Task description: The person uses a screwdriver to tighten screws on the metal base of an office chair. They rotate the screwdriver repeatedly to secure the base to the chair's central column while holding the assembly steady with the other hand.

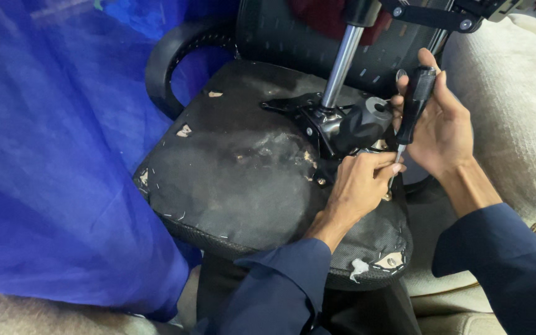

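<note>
An office chair lies overturned, so the underside of its seat (237, 180) faces up and serves as the working surface. That underside is covered in worn black fabric, scuffed grey in the middle, torn at spots along its near and left edges where pale padding shows, and dotted with staples around the rim. Near its far right part sits a black metal mounting plate (308, 115), from which a shiny gas cylinder (341, 65) rises toward the top edge of the view. A black plastic knob housing (362, 124) lies just beside the cylinder's foot.

The right hand (442, 127) wraps its fingers around the black handle of a screwdriver (412, 111), held nearly upright, tip down at the right edge of the seat underside. The left hand (360, 185) rests on the seat, its fingers pinched narrow about the lower shaft near the tip. Both arms wear dark blue sleeves.

A curved black armrest (165, 68) stands off the far left corner. Sheer blue cloth (57, 155) fills the left side of the room, and beige upholstery (516, 111) lies to the right.
</note>
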